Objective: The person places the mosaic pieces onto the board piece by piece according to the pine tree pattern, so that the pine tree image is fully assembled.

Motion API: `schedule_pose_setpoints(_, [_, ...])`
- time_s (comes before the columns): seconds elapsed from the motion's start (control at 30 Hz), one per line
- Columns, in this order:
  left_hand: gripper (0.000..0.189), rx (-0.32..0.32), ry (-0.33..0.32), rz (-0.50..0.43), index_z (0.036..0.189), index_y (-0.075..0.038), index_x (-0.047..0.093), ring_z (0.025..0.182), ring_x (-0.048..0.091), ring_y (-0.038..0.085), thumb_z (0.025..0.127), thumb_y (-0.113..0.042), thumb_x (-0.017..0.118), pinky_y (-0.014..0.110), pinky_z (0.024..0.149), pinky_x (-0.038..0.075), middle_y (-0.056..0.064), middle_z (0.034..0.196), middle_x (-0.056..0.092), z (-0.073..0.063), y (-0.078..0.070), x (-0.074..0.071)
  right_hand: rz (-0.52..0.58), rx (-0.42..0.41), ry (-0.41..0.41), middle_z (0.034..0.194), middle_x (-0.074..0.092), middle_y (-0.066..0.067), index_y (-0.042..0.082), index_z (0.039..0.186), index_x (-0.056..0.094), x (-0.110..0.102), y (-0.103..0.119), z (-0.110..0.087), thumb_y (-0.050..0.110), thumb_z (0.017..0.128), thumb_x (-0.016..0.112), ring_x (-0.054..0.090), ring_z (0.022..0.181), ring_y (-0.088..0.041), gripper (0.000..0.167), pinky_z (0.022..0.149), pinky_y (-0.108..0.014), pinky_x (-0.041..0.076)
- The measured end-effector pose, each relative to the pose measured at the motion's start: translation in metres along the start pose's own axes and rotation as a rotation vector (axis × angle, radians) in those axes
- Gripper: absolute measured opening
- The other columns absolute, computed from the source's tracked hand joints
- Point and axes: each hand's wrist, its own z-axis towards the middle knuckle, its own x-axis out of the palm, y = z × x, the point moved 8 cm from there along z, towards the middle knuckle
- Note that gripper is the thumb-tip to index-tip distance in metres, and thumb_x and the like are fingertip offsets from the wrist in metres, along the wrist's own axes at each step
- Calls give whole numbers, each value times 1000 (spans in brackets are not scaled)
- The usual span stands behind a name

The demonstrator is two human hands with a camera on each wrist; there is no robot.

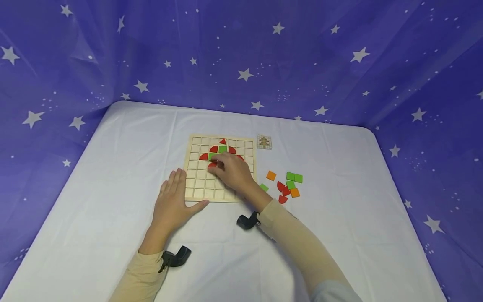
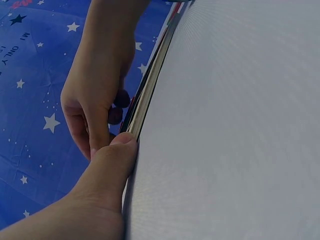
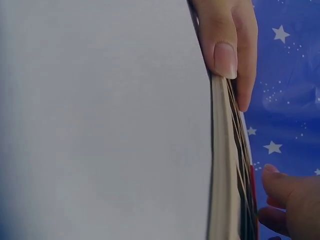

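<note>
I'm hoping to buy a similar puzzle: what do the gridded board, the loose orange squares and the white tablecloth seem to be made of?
Gridded board: probably wood, unpainted and matte, judging by its pale tan colour. 
Orange squares: perhaps painted wood, possibly plastic; their even colour leaves it open. 
White tablecloth: apparently fabric, matte, with soft creases.

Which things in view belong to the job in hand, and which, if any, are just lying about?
Belongs to the job:
wooden grid board
pieces set on it
loose pieces beside it, probably
tree card, apparently the pattern

Not part of it:
white cloth
starry curtain
wrist cameras, worn
</note>
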Motion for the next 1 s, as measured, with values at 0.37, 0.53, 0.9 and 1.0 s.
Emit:
schedule_pose_setpoints(0.37, [122, -3, 1, -7, 158, 1, 10, 155, 11, 37, 79, -77, 61, 55, 124, 13, 21, 166, 14, 1, 1, 1, -67, 65, -50, 89, 58, 7, 19, 128, 67, -39, -37, -40, 41, 91, 71, 51, 85, -15, 43, 68, -28, 45])
schedule_pose_setpoints(0.53, [121, -8, 12, -1, 158, 1, 9, 155, 9, 37, 80, -76, 61, 55, 125, 12, 21, 166, 12, 2, 1, 0, -66, 146, -127, 98, 64, 3, 18, 129, 66, -65, -73, -64, 40, 92, 69, 49, 89, -19, 43, 70, -31, 41])
schedule_pose_setpoints(0.9, [121, -11, 7, -9, 158, 2, 10, 155, 10, 37, 79, -74, 63, 56, 125, 13, 21, 165, 14, 1, 3, 0, -66, 279, -234, 115, 64, -10, 15, 127, 68, -107, -144, -111, 35, 92, 71, 48, 104, -33, 40, 87, -48, 42])
schedule_pose_setpoints(1.0, [122, -7, 5, -10, 158, 2, 11, 154, 11, 38, 79, -75, 62, 56, 124, 13, 21, 165, 14, 1, 3, 2, -59, 313, -216, 119, 61, -12, 15, 129, 67, -111, -164, -125, 33, 92, 71, 46, 111, -35, 42, 93, -51, 40])
